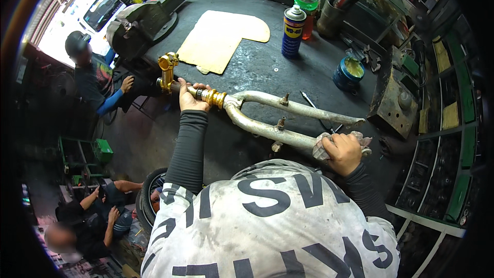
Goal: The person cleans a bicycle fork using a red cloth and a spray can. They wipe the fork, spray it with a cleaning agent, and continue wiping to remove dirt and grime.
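Observation:
A worn silver bicycle fork (247,121) lies across my front, its two legs pointing right. My left hand (193,94) is closed around its steerer tube, between a gold handlebar stem (167,71) at the far end and gold headset rings (215,98) by the crown. At the tip of the nearer leg, my right hand (341,150) presses a crumpled rag (321,146) around the metal. Brake posts (281,123) stick up from the legs. Beneath the fork is a dark workbench (266,73).
A bench vise (146,23) stands at the back left, near yellowish cardboard (220,38). To the right are a WD-40 can (293,33), a green-capped bottle (307,0), an open grease tub (348,73) and a metal box (397,92). Two people (96,73) sit at the left.

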The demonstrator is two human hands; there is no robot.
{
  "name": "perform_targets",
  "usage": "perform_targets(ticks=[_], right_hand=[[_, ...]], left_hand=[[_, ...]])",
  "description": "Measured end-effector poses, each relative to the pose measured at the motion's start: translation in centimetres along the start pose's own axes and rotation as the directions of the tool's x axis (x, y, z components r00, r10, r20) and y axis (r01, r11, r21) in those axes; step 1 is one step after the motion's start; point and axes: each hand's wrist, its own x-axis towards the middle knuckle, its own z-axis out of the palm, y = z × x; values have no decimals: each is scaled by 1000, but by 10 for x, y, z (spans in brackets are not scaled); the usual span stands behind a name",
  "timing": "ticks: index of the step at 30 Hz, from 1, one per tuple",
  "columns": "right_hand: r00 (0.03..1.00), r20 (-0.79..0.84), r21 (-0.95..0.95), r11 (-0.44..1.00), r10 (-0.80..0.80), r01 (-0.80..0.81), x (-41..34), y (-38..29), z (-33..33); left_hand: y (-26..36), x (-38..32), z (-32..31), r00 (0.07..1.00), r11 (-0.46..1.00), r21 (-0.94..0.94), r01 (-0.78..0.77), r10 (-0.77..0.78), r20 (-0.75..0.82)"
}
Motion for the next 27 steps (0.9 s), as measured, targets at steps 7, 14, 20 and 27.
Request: perform_targets(ticks=[7, 14, 20, 27], right_hand=[[982, 62, 24, 984, 178, -179, 15, 20, 59], [890, 216, 155, 886, 401, -436, 45, 12, 93], [600, 82, 480, 496, 796, -723, 68, -9, 95], [66, -285, 722, 259, 956, -642, 72, -6, 47]], left_hand=[[-23, 75, 4, 997, 1000, -15, -20, 21, 74], [-19, 143, -6, 978, 1000, 23, -19, 14, 207], [8, 143, 9, 922, 882, 423, 209, -323, 216], [108, 110, 40, 822, 644, 724, 247, -535, 196]])
